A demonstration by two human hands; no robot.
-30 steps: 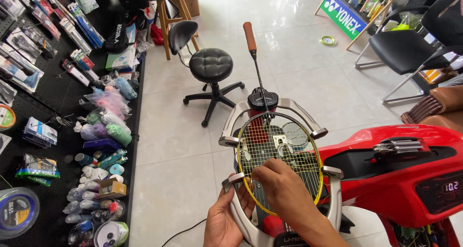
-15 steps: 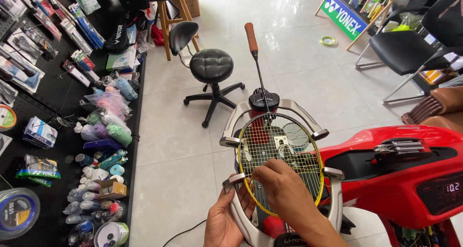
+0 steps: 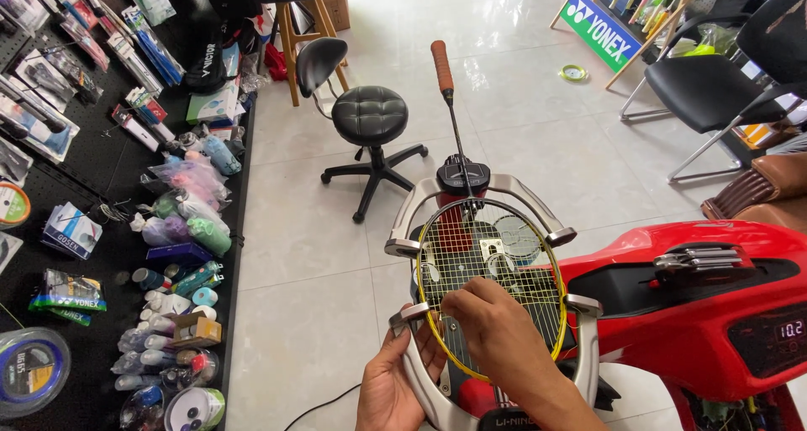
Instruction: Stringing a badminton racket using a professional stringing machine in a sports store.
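A badminton racket [image 3: 492, 280] with a yellow frame is held flat in the silver cradle [image 3: 420, 200] of a red stringing machine [image 3: 714, 305], its thin shaft and orange-brown grip [image 3: 442, 66] pointing away over the tiled floor [image 3: 303, 254]. The string bed is seen to be well filled: long strings run the length of the head, and cross strings cover the upper and middle part, while the lower part, nearest the wearer, is hidden behind the hands, so it cannot be told how many crosses are left there. The work is judged to be well advanced but not finished, since a string is being handled on the bed. The right hand [image 3: 496, 330] is laid on the strings with its fingertips pinched together on a string near the middle of the head. The left hand [image 3: 395, 380] is curled under the lower left rim of the frame, against the cradle arm. A black swivel stool [image 3: 368, 116] stands beyond the machine, and packets and bottles are ranged along a dark shelf [image 3: 109, 254] to the left.
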